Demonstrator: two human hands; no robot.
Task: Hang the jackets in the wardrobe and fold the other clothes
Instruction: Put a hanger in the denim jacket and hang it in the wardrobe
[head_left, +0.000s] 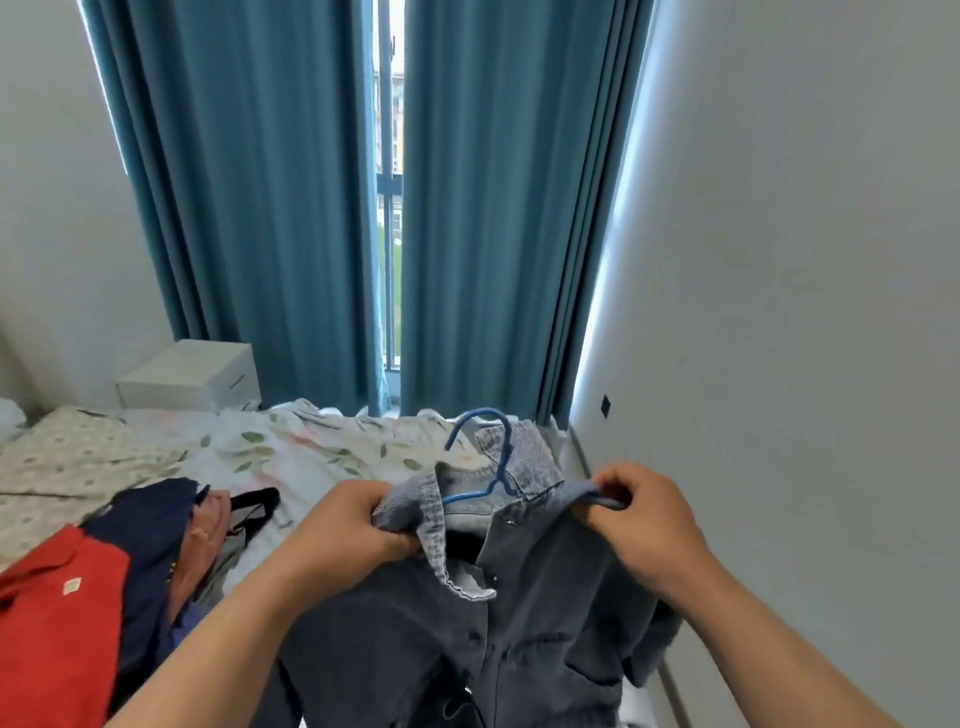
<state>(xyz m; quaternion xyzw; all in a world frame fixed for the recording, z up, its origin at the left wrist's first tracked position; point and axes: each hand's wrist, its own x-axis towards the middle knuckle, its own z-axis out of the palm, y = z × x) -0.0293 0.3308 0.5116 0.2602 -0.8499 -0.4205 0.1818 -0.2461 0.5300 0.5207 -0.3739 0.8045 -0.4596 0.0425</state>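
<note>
In the head view the denim jacket (498, 597) hangs above the near edge of the bed (311, 447), with a blue hanger (480, 457) inside its collar. The left hand (353, 525) has its fingers curled round one shoulder, and the right hand (644, 514) pinches the other over the hanger's end. The step in hand looks like seating the jacket on the hanger; next it needs squaring up and carrying to the wardrobe, which is not in view.

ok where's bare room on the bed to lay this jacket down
The leaf-print bedsheet is bare between the white bedside cabinet and the grey denim jacket. Crowded near left: red garment, navy garment, black strap.
</note>
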